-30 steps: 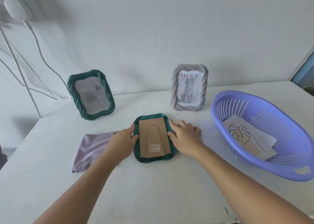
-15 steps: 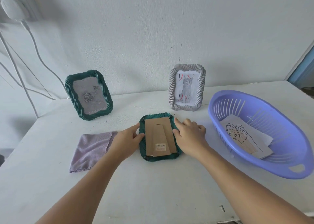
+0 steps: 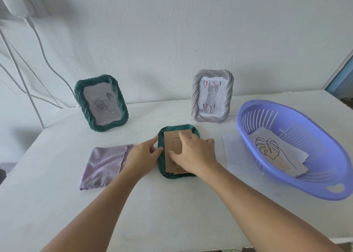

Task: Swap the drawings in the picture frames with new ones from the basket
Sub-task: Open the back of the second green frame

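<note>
Right hand (image 3: 193, 152) has slid onto cardboard back (image 3: 172, 146) of face-down green frame (image 3: 161, 160) mid-table, fingers flat; left hand (image 3: 142, 157) touches its edge, loose. Purple cloth (image 3: 104, 164) left, basket (image 3: 324, 181) with leaf drawing (image 3: 267, 148) right.

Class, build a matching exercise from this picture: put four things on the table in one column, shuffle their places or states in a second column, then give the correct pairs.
Column 1
1. cat drawing
2. leaf drawing
3. purple cloth
4. face-down green frame

Column 2
A. lying in the purple basket
B. under both hands, cardboard back up
C. flat on the table, beside the left hand
D. standing in the grey frame

Pairs: 1-D, 2-A, 3-C, 4-B
</note>
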